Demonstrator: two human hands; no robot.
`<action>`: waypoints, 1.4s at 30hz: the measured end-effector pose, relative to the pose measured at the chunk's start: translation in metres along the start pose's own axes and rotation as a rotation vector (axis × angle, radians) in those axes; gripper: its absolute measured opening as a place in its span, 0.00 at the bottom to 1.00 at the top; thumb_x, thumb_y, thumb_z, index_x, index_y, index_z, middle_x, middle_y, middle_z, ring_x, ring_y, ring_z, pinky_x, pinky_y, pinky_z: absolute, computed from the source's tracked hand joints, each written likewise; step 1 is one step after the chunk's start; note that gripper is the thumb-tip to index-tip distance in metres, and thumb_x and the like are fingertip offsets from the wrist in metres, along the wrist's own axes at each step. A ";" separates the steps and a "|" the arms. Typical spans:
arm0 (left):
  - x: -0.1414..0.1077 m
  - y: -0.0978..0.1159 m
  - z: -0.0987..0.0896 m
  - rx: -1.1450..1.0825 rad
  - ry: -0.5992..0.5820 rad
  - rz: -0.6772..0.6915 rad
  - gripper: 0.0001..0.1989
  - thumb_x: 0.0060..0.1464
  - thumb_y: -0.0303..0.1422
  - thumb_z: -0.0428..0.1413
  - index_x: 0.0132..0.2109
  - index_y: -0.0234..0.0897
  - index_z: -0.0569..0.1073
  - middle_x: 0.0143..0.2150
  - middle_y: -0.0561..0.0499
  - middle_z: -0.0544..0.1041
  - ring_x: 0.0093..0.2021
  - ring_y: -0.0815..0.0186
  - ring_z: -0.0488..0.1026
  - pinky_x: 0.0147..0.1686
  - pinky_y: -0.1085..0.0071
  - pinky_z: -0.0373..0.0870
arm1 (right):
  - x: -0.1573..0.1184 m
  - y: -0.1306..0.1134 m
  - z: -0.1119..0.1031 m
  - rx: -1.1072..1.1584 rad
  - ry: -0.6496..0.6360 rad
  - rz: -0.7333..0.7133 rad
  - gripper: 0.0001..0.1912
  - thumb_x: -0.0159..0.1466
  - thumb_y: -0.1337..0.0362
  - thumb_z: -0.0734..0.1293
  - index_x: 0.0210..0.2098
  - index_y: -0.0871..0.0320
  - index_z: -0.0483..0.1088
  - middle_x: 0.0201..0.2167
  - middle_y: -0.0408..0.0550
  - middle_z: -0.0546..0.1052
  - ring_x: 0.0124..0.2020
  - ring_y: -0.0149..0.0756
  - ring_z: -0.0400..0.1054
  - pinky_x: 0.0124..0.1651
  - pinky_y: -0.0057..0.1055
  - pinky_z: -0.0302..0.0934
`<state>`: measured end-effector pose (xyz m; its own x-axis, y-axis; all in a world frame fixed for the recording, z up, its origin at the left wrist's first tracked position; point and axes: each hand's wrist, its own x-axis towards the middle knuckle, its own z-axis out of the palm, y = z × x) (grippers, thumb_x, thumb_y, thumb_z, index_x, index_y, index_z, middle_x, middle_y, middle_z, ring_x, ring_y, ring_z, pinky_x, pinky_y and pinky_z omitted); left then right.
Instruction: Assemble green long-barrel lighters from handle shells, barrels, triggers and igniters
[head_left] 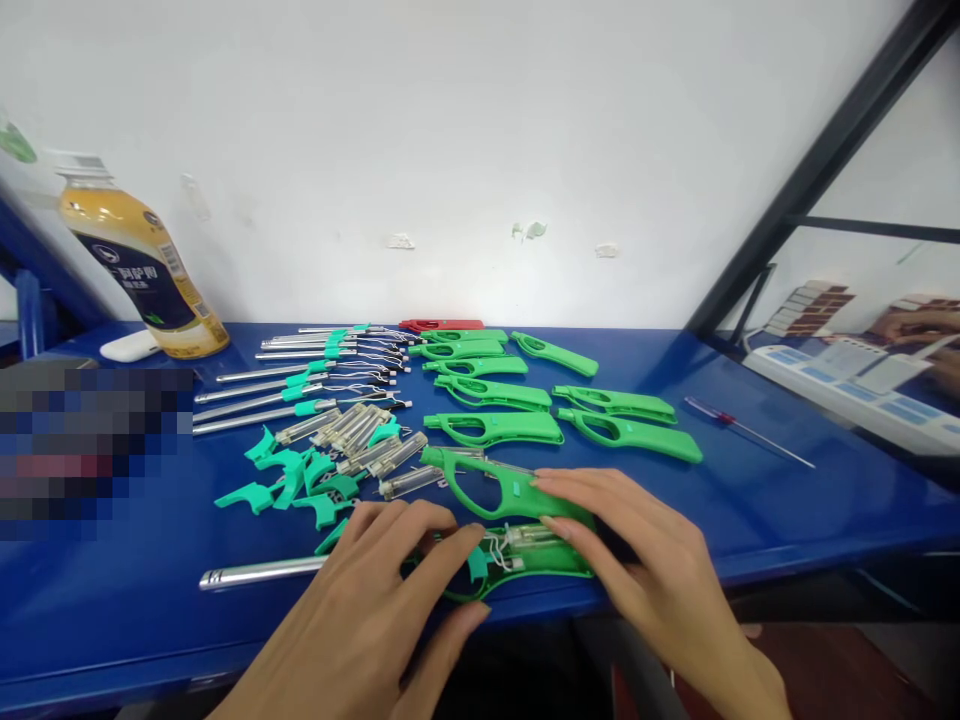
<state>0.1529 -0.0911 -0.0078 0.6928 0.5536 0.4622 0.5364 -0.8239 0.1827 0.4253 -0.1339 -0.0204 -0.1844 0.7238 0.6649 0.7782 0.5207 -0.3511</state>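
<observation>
Near the table's front edge lies an opened green utility lighter (551,562), its inside showing a clear fuel tank (531,536), white wires and a teal trigger (478,563). A silver metal tube (262,573) sticks out to its left. My left hand (382,590) bends over the trigger end, fingers and thumb gripping the lighter and hiding part of it. Just behind, a green casing half (495,488) is pinched at its right end between the fingers and thumb of my right hand (645,555).
Loose teal triggers (289,475), clear fuel tanks (360,430) and wired metal tubes (259,407) lie left of several green casings (495,428). A red casing (442,325) is behind. A screwdriver (739,425) and power strip (855,395) are right; a bottle (142,265) stands left.
</observation>
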 end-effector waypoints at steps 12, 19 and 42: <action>0.004 0.004 0.004 -0.022 -0.026 -0.016 0.14 0.70 0.29 0.53 0.59 0.46 0.72 0.52 0.47 0.76 0.51 0.56 0.77 0.53 0.55 0.79 | 0.001 0.001 0.001 0.048 -0.061 -0.005 0.16 0.75 0.68 0.71 0.60 0.50 0.74 0.53 0.43 0.85 0.55 0.37 0.79 0.58 0.32 0.74; 0.004 0.005 0.005 0.001 -0.043 0.016 0.18 0.70 0.27 0.52 0.63 0.47 0.70 0.52 0.48 0.75 0.49 0.56 0.75 0.49 0.56 0.77 | 0.001 -0.001 0.000 0.055 -0.092 0.029 0.14 0.76 0.66 0.70 0.60 0.49 0.75 0.52 0.43 0.85 0.54 0.38 0.79 0.57 0.33 0.74; 0.011 0.006 0.003 -0.073 -0.107 0.021 0.16 0.69 0.26 0.49 0.58 0.44 0.72 0.49 0.45 0.70 0.46 0.58 0.71 0.45 0.59 0.76 | 0.001 -0.002 0.000 0.082 -0.109 0.063 0.11 0.78 0.64 0.68 0.58 0.49 0.74 0.52 0.40 0.85 0.54 0.34 0.77 0.57 0.30 0.70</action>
<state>0.1655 -0.0890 -0.0044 0.7531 0.5427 0.3720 0.4875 -0.8399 0.2383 0.4241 -0.1342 -0.0187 -0.2042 0.7991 0.5654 0.7396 0.5043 -0.4456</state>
